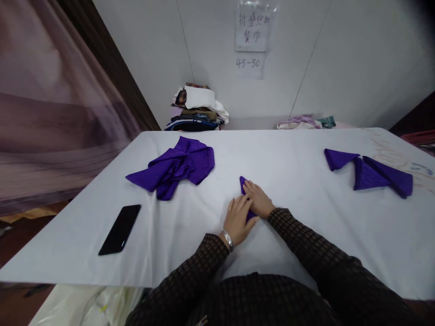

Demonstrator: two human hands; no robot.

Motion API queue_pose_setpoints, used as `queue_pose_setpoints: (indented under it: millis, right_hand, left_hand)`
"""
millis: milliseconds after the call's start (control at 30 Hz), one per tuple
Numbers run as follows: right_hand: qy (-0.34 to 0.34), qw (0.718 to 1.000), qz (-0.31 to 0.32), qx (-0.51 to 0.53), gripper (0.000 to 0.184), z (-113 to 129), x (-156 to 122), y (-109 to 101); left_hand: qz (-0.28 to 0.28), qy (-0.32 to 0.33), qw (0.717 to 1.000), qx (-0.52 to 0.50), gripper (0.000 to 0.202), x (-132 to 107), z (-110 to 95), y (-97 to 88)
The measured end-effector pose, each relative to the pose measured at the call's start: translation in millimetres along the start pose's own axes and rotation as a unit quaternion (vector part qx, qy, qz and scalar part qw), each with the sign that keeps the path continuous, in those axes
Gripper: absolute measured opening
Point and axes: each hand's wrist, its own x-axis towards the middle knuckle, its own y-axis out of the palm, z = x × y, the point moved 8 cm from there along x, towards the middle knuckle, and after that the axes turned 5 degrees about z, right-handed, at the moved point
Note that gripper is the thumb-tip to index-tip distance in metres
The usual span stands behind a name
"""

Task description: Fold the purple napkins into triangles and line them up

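Observation:
A purple cloth napkin (250,215), folded narrow with a pointed far tip, lies on the white table in front of me. My right hand (257,198) rests flat across its upper part, fingers stretched out. Against its left edge and lower part lies my left hand (238,218), fingers extended and a silver bracelet on the wrist. Both hands touch the cloth and hide much of it; the fingertips of the two hands nearly meet.
Crumpled purple cloth (183,163) lies at the left, behind a black phone (120,230). At the right are folded purple napkins (372,175). The white table (288,158) reaches toward a wall, where stacked clothes (197,108) and handwritten paper signs (252,34) are visible.

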Motion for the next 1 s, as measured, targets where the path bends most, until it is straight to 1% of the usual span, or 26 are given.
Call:
queue_pose_setpoints:
  millis: [67, 133, 200, 333, 467, 533, 600, 633, 733, 800, 833, 900, 1000]
  right_hand:
    - [0.005, 1.0, 0.006, -0.006, 0.061, -1.0, 0.8, 0.3]
    - [0.016, 1.0, 0.007, -0.006, 0.066, -1.8, 1.8, -1.3]
    - [0.025, 1.0, 0.006, -0.006, 0.07, -1.5, 2.6, -3.5]
    - [0.028, 1.0, 0.006, -0.005, 0.072, -0.5, 3.3, -5.7]
    - [0.028, 1.0, 0.011, -0.004, 0.074, -1.4, 4.2, -4.2]
    - [0.027, 1.0, 0.008, -0.003, 0.073, -1.6, 4.9, -3.8]
    - [0.027, 1.0, 0.005, -0.003, 0.073, -1.6, 5.5, -3.7]
    - [0.028, 1.0, 0.003, -0.004, 0.072, -1.7, 5.6, -3.7]
    - [0.026, 1.0, 0.003, -0.009, 0.068, -1.7, 5.2, -3.6]
    - [0.015, 1.0, 0.01, -0.015, 0.06, -0.9, 4.8, -2.5]
    - [0.009, 1.0, 0.014, -0.018, 0.056, -0.5, 4.7, -1.8]
    - [0.004, 1.0, 0.015, -0.017, 0.053, -0.4, 4.9, -1.6]
    - [0.009, 1.0, 0.002, -0.007, 0.054, -0.9, 5.8, -4.0]
  left_hand:
    - [0.054, 0.001, 0.998, 0.045, 0.071, -17.8, -12.2, 19.4]
    - [0.093, -0.013, 0.992, 0.08, 0.082, -29.1, -12.9, 33.9]
    - [0.113, -0.025, 0.988, 0.102, 0.085, -37.5, -9.4, 41.7]
    - [0.126, -0.038, 0.984, 0.123, 0.086, -58.5, -3.9, 43.1]
    - [0.13, -0.047, 0.983, 0.118, 0.081, -84.9, -4.5, 35.6]
    - [0.129, -0.058, 0.984, 0.109, 0.075, -92.3, -6.3, 29.4]
    - [0.116, -0.065, 0.986, 0.105, 0.07, -90.6, -10.6, 20.8]
    - [0.104, -0.063, 0.987, 0.104, 0.069, -85.6, -14.1, 15.9]
    - [0.059, -0.034, 0.992, 0.107, 0.068, -58.3, -27.4, 4.2]
    - [0.039, -0.02, 0.993, 0.109, 0.07, -37.3, -31.8, 3.2]
    - [0.036, -0.021, 0.993, 0.109, 0.072, -28.4, -31.1, 5.5]
    - [0.048, -0.039, 0.992, 0.106, 0.078, -16.5, -24.0, 15.5]
    - [0.086, -0.071, 0.988, 0.105, 0.087, -14.5, -9.6, 36.3]
